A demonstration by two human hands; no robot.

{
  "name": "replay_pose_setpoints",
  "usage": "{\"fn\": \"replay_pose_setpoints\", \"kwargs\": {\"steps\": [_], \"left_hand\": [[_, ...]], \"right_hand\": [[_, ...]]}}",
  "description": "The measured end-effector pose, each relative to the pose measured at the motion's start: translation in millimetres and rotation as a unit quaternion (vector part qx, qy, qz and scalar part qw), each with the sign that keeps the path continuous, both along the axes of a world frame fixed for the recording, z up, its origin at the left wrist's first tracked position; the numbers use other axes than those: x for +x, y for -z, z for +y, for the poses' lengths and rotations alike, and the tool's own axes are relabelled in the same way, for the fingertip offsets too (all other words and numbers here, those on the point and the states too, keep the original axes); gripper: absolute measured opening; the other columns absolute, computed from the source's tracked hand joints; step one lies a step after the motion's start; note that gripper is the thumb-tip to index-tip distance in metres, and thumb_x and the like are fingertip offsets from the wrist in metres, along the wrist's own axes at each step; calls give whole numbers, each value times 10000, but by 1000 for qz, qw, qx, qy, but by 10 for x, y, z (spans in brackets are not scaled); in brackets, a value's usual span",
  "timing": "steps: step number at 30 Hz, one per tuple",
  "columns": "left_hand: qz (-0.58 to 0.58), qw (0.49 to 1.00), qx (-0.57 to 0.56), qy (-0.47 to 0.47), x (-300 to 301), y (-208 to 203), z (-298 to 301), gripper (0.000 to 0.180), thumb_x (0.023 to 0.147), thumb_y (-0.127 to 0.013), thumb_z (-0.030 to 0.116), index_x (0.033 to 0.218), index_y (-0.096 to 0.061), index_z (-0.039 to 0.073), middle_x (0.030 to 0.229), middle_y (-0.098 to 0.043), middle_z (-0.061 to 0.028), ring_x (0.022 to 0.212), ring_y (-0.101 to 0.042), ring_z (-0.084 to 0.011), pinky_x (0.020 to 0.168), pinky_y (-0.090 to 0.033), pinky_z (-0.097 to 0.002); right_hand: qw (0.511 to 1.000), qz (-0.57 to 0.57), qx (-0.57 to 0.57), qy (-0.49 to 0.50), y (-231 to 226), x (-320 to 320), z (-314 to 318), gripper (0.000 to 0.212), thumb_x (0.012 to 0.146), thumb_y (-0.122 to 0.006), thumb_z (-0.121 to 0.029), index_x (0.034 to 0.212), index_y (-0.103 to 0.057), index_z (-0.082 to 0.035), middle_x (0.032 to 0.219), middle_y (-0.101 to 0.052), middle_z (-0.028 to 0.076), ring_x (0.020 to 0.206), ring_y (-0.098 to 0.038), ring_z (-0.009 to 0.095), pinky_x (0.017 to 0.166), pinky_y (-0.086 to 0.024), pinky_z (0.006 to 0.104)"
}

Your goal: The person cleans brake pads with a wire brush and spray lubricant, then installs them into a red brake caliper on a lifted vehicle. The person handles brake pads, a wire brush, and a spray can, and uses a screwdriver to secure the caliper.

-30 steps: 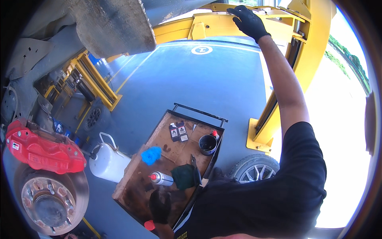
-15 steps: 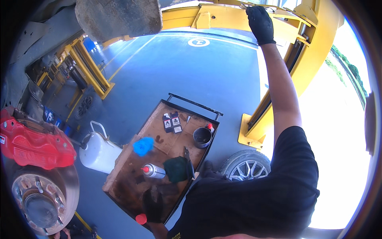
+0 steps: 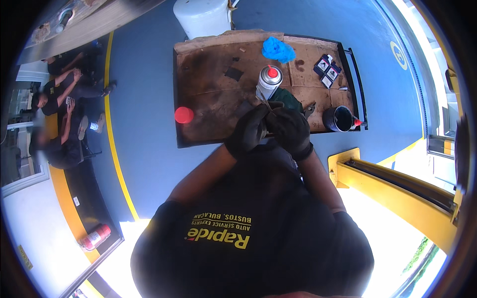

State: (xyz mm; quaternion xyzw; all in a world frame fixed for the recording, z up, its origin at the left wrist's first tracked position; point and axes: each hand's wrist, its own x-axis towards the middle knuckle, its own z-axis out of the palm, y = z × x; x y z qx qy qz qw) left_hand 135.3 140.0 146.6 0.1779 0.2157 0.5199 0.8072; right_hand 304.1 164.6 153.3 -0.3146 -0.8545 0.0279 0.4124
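Both of my hands wear black gloves and meet in front of my chest, over the near edge of a cart (image 3: pixel 198 139). My left hand (image 3: pixel 247 133) and my right hand (image 3: pixel 292 130) pinch a thin metal piece (image 3: pixel 265 102) between their fingertips; its end sticks up towards a silver spray can with a red cap (image 3: pixel 268 82). A dark green cloth (image 3: pixel 290 98) lies just beyond my right hand. The cart top is stained brown cardboard (image 3: pixel 213 89).
The cart also carries a blue rag (image 3: pixel 278 49), small black packets (image 3: pixel 328 67), pliers (image 3: pixel 309 108), a black cup (image 3: pixel 339 118) and a red cap (image 3: pixel 184 114). A white container (image 3: pixel 203 15) stands behind it. A yellow lift post (image 3: pixel 397 184) lies right. People sit at left (image 3: pixel 59 99).
My right hand has come down from the yellow lift arm overhead and joined my left hand, which rose off the cart. The view has swung from looking ahead to looking straight down.
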Motion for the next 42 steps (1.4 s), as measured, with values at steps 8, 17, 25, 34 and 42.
{"fn": "replay_pose_setpoints", "kwargs": {"steps": [8,17,25,34,42], "left_hand": [[559,811,84,-154,-809,1564,-778,285,1081,-443,191,1112,-660,8,996,-681,-142,902,-677,-252,798,-553,-357],[904,402,144,-13,-1425,1249,-1085,166,921,-598,144,1051,-695,110,1005,-692,-130,907,-667,-353,761,-559,-483],[909,417,10,7,-1699,1376,-1148,143,915,-647,181,1008,-706,89,1002,-683,-174,920,-683,-384,791,-571,-491],[817,563,15,-126,-1865,992,-1151,168,941,-670,199,1020,-698,54,990,-704,-196,919,-687,-398,776,-554,-500],[775,620,100,-74,-1791,1252,-1468,209,939,-640,211,1094,-678,77,954,-745,-172,889,-705,-406,753,-550,-532]], "right_hand": [[934,-41,-241,-262,764,-716,-160,235,864,-720,-126,1095,-734,-85,1148,-711,107,1080,-672,327,924,-543,440],[979,-164,-118,11,1590,-222,117,313,942,-632,-212,1193,-652,-26,1135,-632,197,1015,-634,401,849,-517,505],[941,-288,-165,60,1851,-566,265,442,943,-599,-343,1262,-619,-39,1112,-624,220,973,-618,412,783,-501,554],[965,-140,-217,34,1300,-688,247,346,919,-671,-258,1189,-620,-48,1072,-609,141,989,-619,346,841,-507,465],[989,-83,-126,0,1357,-1205,-621,400,901,-600,-52,1296,-560,-2,1187,-588,204,1058,-620,412,905,-511,467]]}}
